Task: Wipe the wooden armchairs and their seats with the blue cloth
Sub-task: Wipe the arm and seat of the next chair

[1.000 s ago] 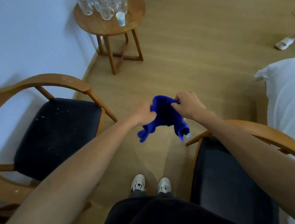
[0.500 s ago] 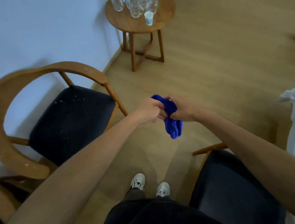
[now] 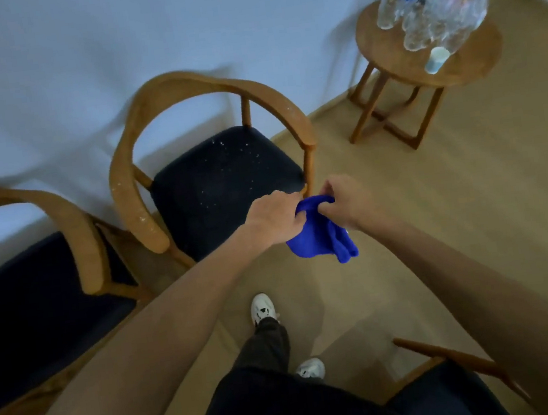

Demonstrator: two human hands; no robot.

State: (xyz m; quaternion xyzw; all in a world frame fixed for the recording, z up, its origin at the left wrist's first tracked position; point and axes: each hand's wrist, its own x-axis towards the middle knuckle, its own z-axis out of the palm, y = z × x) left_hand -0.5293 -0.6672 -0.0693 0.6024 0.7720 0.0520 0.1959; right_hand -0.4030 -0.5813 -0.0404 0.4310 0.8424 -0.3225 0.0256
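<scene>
A bunched blue cloth point(image 3: 321, 236) hangs in the air between my hands, just off the front right corner of a wooden armchair point(image 3: 155, 94). My left hand point(image 3: 275, 215) grips its upper left part and my right hand point(image 3: 347, 200) pinches its top from the right. That chair stands against the wall and has a curved arm rail with pale specks; white crumbs dot its dark seat point(image 3: 224, 182). A second wooden armchair point(image 3: 71, 228) with a dark seat stands at the left edge. A third chair's arm point(image 3: 456, 357) shows at the bottom right.
A round wooden side table point(image 3: 475, 62) at the upper right carries several clear bottles, a plastic bag and a small cup point(image 3: 437, 59). My legs and white shoes point(image 3: 262, 308) stand on the wooden floor point(image 3: 472, 200) between the chairs. A pale wall runs behind the chairs.
The view has swung left, bringing a second armchair into sight at the left. My hands have carried the cloth up to the front of the speckled chair's seat. One foot has stepped forward.
</scene>
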